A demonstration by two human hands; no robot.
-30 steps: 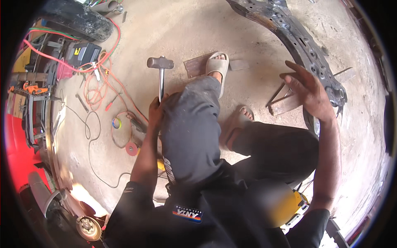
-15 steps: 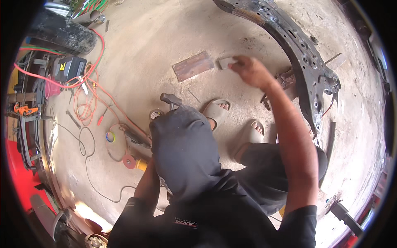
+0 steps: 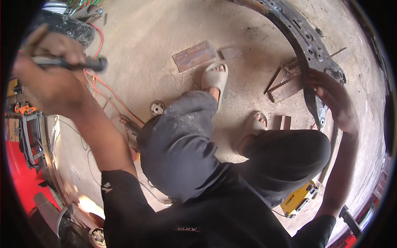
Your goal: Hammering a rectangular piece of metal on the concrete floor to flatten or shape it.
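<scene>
In the head view my left hand (image 3: 56, 76) is lifted at the upper left, blurred by motion, its fingers wrapped round a hammer (image 3: 94, 64). The hammer's dark head points to the right. At the right, my right hand (image 3: 337, 99) is closed on the lower arm of a black steel vehicle subframe (image 3: 304, 45), thumb and fingers at its edge. Part of the subframe is hidden behind that hand. Ahead of my feet, a rectangular rusty steel plate (image 3: 193, 57) lies on the floor with a smaller grey plate (image 3: 230, 52) beside it.
Rusty steel pieces (image 3: 285, 89) lie under the subframe. A round metal disc (image 3: 157, 108) is near my left knee. Red hoses (image 3: 109, 97) and a dark cylinder (image 3: 68, 27) are at the left. A yellow box (image 3: 297, 201) stands by my right thigh.
My left hand has swung up and left with the hammer, which was beside my knee. My right hand has left the small plate and moved right onto the subframe.
</scene>
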